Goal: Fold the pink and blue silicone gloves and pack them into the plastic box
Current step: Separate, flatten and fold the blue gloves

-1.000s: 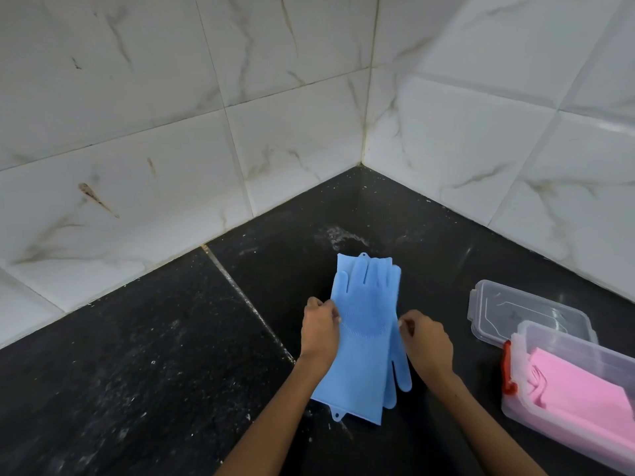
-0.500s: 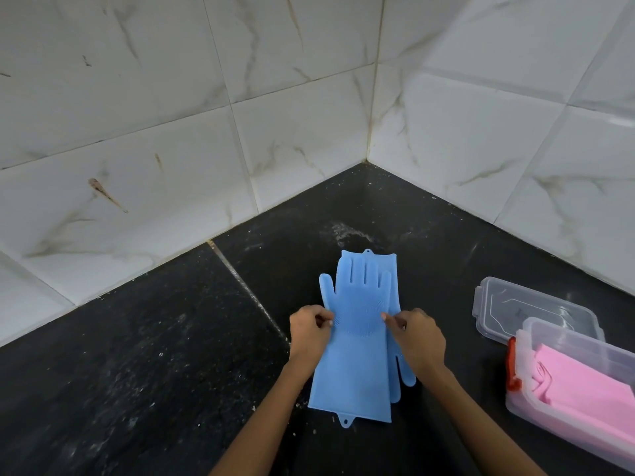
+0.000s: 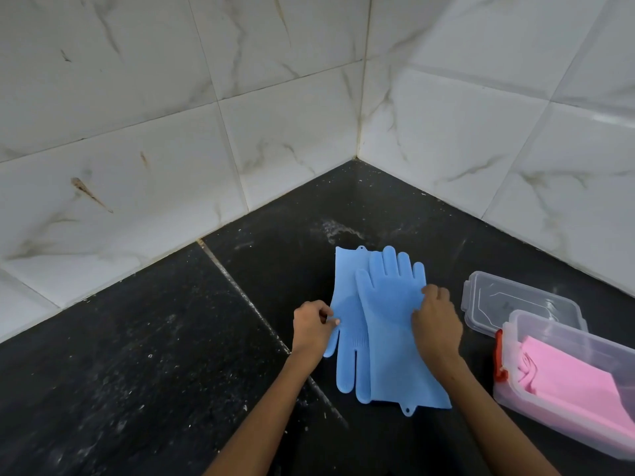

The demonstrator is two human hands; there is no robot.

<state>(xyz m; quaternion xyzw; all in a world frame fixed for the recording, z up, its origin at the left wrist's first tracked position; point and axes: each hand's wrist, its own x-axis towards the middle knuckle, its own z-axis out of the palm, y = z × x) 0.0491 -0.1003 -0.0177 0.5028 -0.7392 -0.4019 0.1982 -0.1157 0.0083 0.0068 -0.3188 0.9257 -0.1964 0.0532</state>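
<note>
Black stone counter [image 3: 137, 355] carries two blue silicone gloves [image 3: 388, 324], overlapped head-to-tail beside the clear plastic box [image 3: 563, 345]. Left hand [image 3: 311, 326] and right hand [image 3: 436, 321] pinch opposite edges; springy silicone could slide askew.

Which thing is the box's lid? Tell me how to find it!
Look right of the blue gloves on the black counter. Behind the plastic box of pink gloves lies the lid. It is flat, clear and holds nothing.
</note>
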